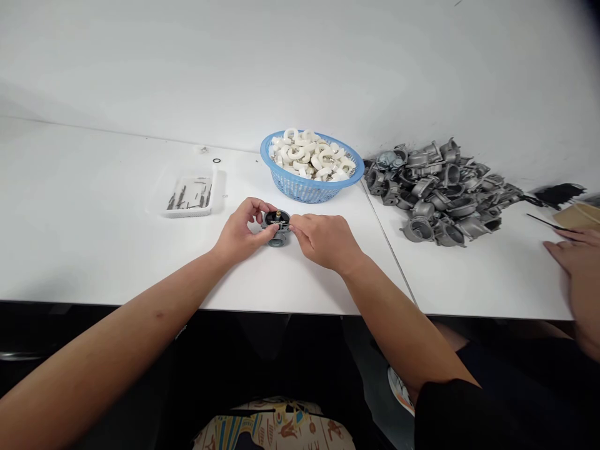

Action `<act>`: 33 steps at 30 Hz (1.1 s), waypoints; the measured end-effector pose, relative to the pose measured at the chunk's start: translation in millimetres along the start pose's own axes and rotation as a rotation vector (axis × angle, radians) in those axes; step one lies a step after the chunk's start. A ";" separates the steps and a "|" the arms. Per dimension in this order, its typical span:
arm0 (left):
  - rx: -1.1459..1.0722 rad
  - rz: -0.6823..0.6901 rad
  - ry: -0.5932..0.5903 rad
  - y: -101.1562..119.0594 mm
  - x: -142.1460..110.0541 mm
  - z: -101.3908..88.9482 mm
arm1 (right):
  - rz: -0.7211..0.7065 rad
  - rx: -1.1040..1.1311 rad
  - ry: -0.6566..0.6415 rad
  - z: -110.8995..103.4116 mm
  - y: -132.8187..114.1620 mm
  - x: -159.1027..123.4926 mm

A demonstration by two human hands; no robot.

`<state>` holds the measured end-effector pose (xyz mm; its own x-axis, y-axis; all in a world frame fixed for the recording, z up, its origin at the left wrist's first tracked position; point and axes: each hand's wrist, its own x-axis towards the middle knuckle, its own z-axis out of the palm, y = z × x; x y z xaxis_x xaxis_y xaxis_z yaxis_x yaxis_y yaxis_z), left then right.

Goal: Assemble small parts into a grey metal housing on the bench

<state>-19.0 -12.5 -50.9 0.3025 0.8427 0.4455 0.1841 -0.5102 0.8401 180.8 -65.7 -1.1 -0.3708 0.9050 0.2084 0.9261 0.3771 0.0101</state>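
A grey metal carburetor body [277,239] rests on the white table in front of me, its open side facing up and a small brass part [278,215] standing in its middle. My left hand [241,232] grips it from the left, thumb along the near rim and fingers curled behind. From the right, my right hand [325,240] is closed in a pinch at the rim of the body. Whatever lies between those fingertips is too small or hidden to make out.
Behind my hands stands a blue plastic basket [313,192] heaped with white carburetor floats. A clear tray [187,212] with small metal pins lies left, near a black O-ring [216,160]. Grey carburetor bodies [440,187] are piled right. Another person's hand [579,256] rests far right.
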 end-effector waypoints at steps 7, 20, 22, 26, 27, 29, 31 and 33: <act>0.003 -0.013 -0.003 3.0 0.1 -0.6 | -0.001 -0.107 0.039 -2.0 -0.1 -1.0; -0.045 -0.002 -0.028 1.3 -0.5 -1.4 | -0.054 -0.114 0.093 -1.8 -4.8 -2.5; -0.063 0.002 -0.028 0.5 -0.2 -1.7 | -0.078 -0.125 0.122 -0.9 -4.8 -2.0; -0.069 0.008 -0.030 -1.2 0.2 -1.8 | -0.103 -0.159 0.155 0.3 -5.1 -1.5; -0.067 0.008 -0.028 -1.5 0.2 -1.8 | -0.108 -0.166 0.162 0.4 -5.2 -1.4; -0.062 0.010 -0.022 -2.1 0.1 -2.1 | -0.115 -0.176 0.183 0.3 -5.3 -1.6; -0.059 0.011 -0.020 -2.5 0.0 -2.4 | -0.125 -0.186 0.211 0.0 -5.2 -1.7; -0.060 0.010 -0.021 -2.5 -0.1 -2.6 | -0.131 -0.190 0.245 -0.2 -5.3 -1.8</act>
<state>-22.0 -10.9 -52.3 0.3239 0.8332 0.4481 0.1250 -0.5072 0.8527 176.6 -69.4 -1.3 -0.4810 0.7687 0.4217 0.8767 0.4224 0.2299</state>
